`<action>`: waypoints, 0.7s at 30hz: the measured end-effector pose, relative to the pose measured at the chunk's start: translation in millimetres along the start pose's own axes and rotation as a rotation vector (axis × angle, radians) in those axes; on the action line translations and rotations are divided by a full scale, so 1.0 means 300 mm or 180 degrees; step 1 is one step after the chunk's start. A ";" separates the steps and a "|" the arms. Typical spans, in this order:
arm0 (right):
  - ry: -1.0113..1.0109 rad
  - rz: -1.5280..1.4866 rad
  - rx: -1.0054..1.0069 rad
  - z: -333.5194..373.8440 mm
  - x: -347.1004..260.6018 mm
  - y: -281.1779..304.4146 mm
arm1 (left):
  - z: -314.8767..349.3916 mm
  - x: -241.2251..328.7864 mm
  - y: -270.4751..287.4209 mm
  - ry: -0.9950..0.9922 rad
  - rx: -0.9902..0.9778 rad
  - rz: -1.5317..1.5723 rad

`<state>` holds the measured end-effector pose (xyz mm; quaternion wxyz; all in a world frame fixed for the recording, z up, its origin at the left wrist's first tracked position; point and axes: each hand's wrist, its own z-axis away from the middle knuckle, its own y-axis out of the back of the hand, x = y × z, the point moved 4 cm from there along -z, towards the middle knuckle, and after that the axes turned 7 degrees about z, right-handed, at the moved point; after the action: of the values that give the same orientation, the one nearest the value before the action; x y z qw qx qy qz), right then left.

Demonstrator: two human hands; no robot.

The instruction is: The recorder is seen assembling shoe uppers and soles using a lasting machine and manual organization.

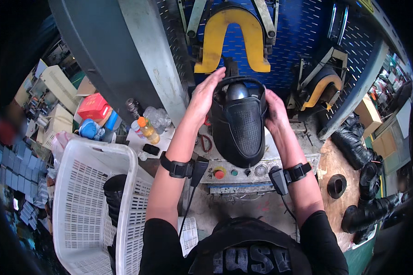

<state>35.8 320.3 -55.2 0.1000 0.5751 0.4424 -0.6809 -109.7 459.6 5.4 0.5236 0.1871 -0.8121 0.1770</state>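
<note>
In front of me a black shoe upper (pixel 245 126) with a perforated tongue sits on a machine's form, its toe toward me. A rounded shiny metal piece (pixel 237 92) shows in its opening. My left hand (pixel 206 95) lies along the left of the heel collar, fingers stretched out flat and pointing away from me. On the other side my right hand (pixel 275 111) grips the collar edge, its fingers partly hidden behind the upper. Above the heel hangs a yellow U-shaped clamp pad (pixel 234 34), apart from both hands.
A control panel with a red button (pixel 219 174) lies below the toe. A white basket (pixel 94 153) holding black pieces stands at left, near bottles (pixel 147 129). A second yellow-padded clamp (pixel 323 89) is at right. Stacked black uppers (pixel 369 213) lie on a wooden table (pixel 330 158).
</note>
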 end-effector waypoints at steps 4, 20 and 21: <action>-0.0180 -0.0072 -0.0106 0.009 0.071 0.047 | -0.048 -0.035 0.004 0.0094 -0.0321 0.0357; -0.1445 -0.1681 0.0628 0.502 0.332 0.037 | 0.011 0.035 -0.132 -0.1107 -0.0819 -0.1651; -0.1366 -0.1684 0.0754 0.473 0.369 0.063 | 0.023 0.035 -0.135 -0.1353 -0.0779 -0.1653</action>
<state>-85.8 248.6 -168.5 -0.0564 0.2922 0.4629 -0.8349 -99.3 420.0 15.9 0.3889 0.3558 -0.8435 -0.1035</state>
